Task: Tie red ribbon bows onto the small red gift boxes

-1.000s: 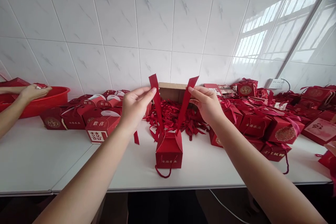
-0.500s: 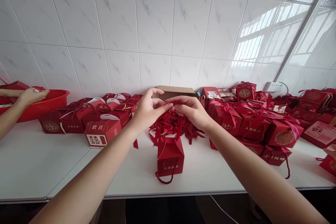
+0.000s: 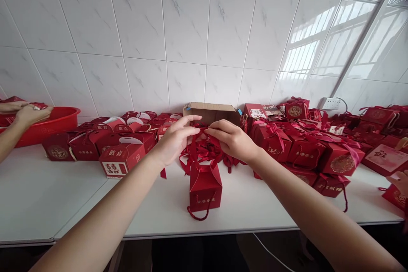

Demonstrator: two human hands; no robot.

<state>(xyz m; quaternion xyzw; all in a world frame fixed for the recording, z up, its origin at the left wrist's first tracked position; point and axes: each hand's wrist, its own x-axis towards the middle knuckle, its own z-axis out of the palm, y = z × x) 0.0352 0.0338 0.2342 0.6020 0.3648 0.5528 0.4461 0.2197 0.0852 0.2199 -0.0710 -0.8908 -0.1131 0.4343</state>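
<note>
A small red gift box (image 3: 205, 189) with gold lettering stands upright on the white table (image 3: 245, 208), a twisted red cord hanging at its front. Above and behind it, my left hand (image 3: 177, 138) pinches a red ribbon (image 3: 193, 146) between thumb and fingers. The thumb and fingertips of my right hand (image 3: 232, 139) are also closed on the ribbon, a short way to the right. Strands run down from my hands toward the top of the box. Behind them lies a heap of loose red ribbons (image 3: 212, 149), partly covered by my hands.
An open cardboard box (image 3: 212, 107) stands against the tiled wall. Closed red boxes (image 3: 117, 159) crowd the left, and ribbon-tied boxes (image 3: 307, 155) are stacked at the right. Another person's hands (image 3: 30, 114) are over a red basket (image 3: 63, 122); a further hand (image 3: 400, 182) shows at the right edge.
My hands have moved slightly apart, opening a small gap between the fingertips, and the ribbon strands are more spread. The gift box stays standing in place.
</note>
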